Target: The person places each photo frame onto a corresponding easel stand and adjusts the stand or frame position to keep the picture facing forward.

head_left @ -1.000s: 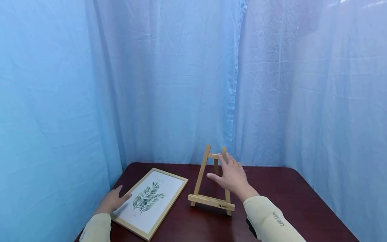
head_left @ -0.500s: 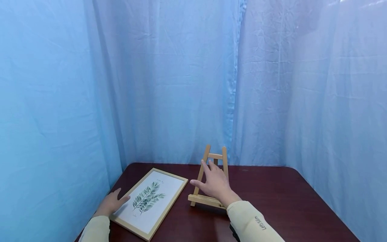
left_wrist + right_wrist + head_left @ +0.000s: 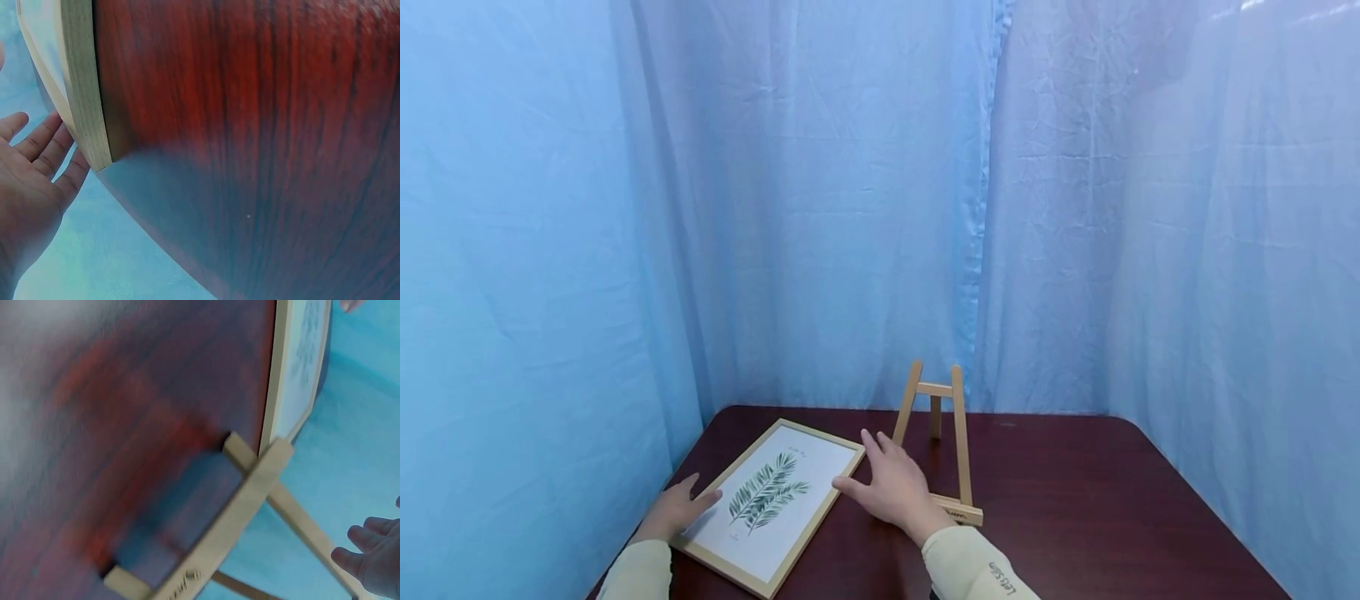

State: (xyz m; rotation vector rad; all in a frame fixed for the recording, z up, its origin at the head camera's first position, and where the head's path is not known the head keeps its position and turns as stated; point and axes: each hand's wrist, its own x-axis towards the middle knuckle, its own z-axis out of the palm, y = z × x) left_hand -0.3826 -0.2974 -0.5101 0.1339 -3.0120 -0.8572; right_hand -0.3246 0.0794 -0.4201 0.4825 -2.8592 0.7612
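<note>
A framed print [image 3: 775, 492] of green leaves lies flat on the table at the left, in a pale wooden frame. My left hand [image 3: 674, 507] is at its left edge, thumb stretched over the print; in the left wrist view its fingertips [image 3: 56, 134] reach the frame's outer side. Over the frame's right edge hovers my right hand [image 3: 891, 483], fingers spread and nothing in its grasp. Behind that hand stands a small wooden easel [image 3: 961, 442], whose ledge and left leg it partly hides in the head view. The right wrist view shows the easel's ledge [image 3: 225, 525] near the frame's corner.
The dark red-brown table [image 3: 1075, 500] has rounded far corners and extends to the right of the easel. Light blue curtains [image 3: 865, 208] hang close behind the table and along both sides.
My right hand has moved left and down, from in front of the easel to the print's right edge. The left hand has barely shifted; print and easel stay in place.
</note>
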